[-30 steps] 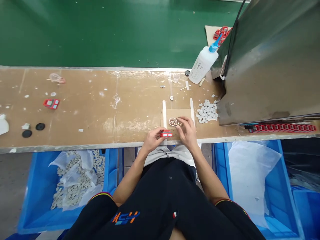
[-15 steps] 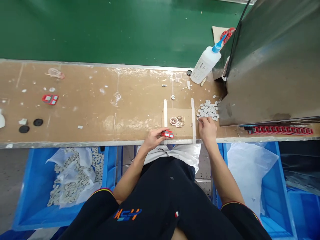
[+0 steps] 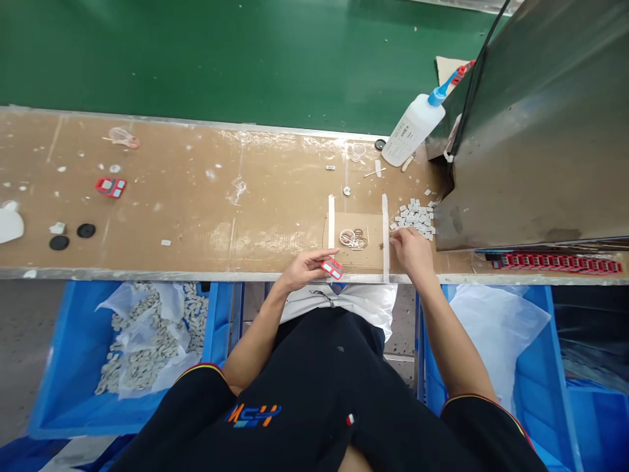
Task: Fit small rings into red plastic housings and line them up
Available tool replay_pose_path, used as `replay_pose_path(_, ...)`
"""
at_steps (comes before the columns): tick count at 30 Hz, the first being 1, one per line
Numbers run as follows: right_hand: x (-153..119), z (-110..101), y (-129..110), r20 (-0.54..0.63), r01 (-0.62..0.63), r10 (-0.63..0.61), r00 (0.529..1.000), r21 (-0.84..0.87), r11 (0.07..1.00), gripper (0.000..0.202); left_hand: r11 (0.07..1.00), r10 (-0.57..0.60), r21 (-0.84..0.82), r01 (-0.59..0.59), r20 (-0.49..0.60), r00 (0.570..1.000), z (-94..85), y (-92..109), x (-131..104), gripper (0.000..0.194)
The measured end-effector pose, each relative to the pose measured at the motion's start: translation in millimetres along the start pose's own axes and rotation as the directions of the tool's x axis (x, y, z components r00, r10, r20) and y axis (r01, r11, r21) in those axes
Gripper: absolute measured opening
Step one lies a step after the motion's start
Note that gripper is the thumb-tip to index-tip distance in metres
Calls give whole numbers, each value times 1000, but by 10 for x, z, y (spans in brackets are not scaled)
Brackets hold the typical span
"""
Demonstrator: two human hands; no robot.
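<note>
I have the red toy car [image 3: 333, 268] pinched between thumb and fingers of the left hand [image 3: 307, 270], at the worktop's near edge; the right hand [image 3: 413, 251], fingertips drawn close together, is just beside the heap of small pale tiles [image 3: 417, 216]; I cannot tell whether it grips one; a small round dish [image 3: 346, 236] lies between two white tape strips [image 3: 386, 236] on the brown worktop [image 3: 275, 223]; beyond is a blue-nozzled bottle [image 3: 413, 130]; a metal housing [image 3: 540, 131] walls off the right, a row of red pieces [image 3: 555, 263] along its base; blue crates [image 3: 220, 321] flank the person below; a green surface [image 3: 246, 65] spans the far side.
</note>
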State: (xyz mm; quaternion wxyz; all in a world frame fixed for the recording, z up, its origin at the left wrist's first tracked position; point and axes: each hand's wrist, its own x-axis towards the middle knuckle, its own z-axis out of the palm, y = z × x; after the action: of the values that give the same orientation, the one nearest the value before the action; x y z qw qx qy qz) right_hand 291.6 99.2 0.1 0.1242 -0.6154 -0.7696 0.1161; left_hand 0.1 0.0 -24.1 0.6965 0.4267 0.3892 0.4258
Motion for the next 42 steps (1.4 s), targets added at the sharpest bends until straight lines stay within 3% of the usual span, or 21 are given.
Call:
replay_pose_path(3, -155, -93, -89, -79, 9, 2, 997, 134, 991, 15, 999, 13, -41, -13, -7, 1000, 16, 21, 2, 46)
replay_pose_path(5, -331, -139, -272, -97, 57, -29, 995, 302, 952, 18, 1000, 12, -29, -13, -16, 1000, 31, 26, 8, 38)
replay_pose_path(9, -657, -95, -768, 20, 92, -137, 990, 644, 760, 19, 999, 8, 38, -7, -17, 1000, 42, 28, 19, 34)
replay_pose_path(13, -714, 61, -1029, 104, -16, -95, 990, 757, 653, 20, 997, 4, 76, -3, -12, 1000, 34, 15, 21, 32)
replay_pose_path(19, -613, 149, -1016, 111, -25, -89, 990, 749, 662, 22, 995, 14, 94, -12, -11, 1000, 41, -11, 24, 33)
replay_pose_path(25, -557, 44, -1013, 114, 128, -255, 960, 632, 765, 20, 983, 60, 177, -57, -9, 998, 53, -24, 16, 28)
replay_pose_path(32, -755, 92, -1107, 98, 204, -277, 956, 458, 865, 26, 928, 91, 363, -81, -11, 996, 52, -16, -38, 20)
replay_pose_path(35, -819, 151, -1102, 71, 158, -238, 969, 562, 812, 22, 888, 119, 449, -98, -19, 993, 61, -17, -41, 19)
replay_pose_path(38, -809, 204, -1066, 73, 84, -190, 979, 705, 704, 19, 891, 170, 431, -143, -26, 985, 78, -26, -30, 17)
replay_pose_path(42, -788, 285, -1052, 229, -156, -93, 969, 859, 488, 29, 906, 263, 341, -249, 5, 965, 75, -29, -22, 16)
